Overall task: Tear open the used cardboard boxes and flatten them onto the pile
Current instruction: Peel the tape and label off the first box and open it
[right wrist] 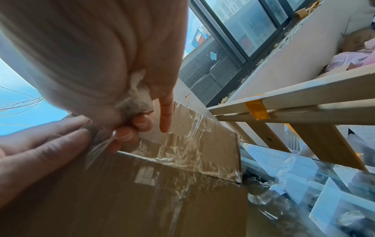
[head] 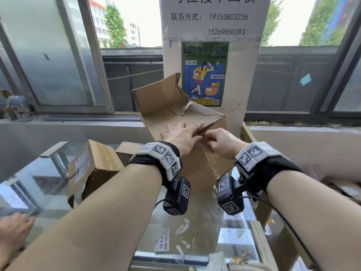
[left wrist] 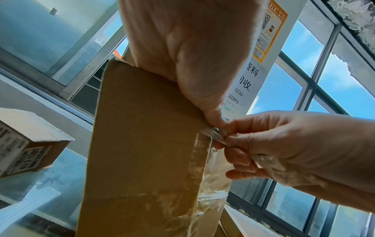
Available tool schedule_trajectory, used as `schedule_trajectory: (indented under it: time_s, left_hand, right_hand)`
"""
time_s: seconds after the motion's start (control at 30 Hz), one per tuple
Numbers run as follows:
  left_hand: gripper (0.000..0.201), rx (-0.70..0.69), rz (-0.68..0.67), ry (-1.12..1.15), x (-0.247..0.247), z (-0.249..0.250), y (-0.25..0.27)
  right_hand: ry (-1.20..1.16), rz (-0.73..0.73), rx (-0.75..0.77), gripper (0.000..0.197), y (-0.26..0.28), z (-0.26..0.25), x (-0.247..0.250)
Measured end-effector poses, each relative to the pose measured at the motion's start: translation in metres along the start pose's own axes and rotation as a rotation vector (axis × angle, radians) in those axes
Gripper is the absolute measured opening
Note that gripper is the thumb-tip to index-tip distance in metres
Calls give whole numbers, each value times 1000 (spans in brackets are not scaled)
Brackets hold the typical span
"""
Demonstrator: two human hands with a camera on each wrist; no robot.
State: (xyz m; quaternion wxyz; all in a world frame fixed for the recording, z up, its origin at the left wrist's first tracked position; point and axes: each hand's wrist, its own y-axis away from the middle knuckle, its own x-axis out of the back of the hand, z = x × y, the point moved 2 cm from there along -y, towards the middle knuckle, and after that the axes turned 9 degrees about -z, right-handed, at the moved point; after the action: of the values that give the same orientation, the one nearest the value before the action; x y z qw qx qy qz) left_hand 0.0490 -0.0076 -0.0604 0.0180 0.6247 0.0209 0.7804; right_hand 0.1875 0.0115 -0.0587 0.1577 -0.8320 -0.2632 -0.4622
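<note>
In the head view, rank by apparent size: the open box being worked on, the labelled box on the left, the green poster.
1. Open box, largest.
2. Labelled box and green poster: these look alike; the box sits nearer the camera, so I leave them unranked.

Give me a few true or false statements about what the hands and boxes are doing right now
1. The right hand pinches clear tape on the big box. True.
2. The left hand is curled into a fist. False: its fingers lie straight against the box.
3. The big box's top flap stands open. True.
4. A smaller box sits to the right of the big one. False: it sits to the left.
5. The boxes stand on a glass counter. True.
</note>
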Motion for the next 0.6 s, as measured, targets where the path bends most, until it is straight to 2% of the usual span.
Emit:
schedule_trajectory:
  time_s: [0.2, 0.4, 0.6]
  left_hand:
    - [49, 17, -35, 38, 3, -13, 3]
    - [50, -7, -43, 53, 3, -27, -6]
    - [51, -7, -84, 67, 7, -26, -6]
  right_hand:
    - [-172, -27, 16, 19, -1, -5, -8]
    - [-154, -56, 15, 19, -5, -8, -12]
    - [-234, -93, 13, 19, -2, -2, -14]
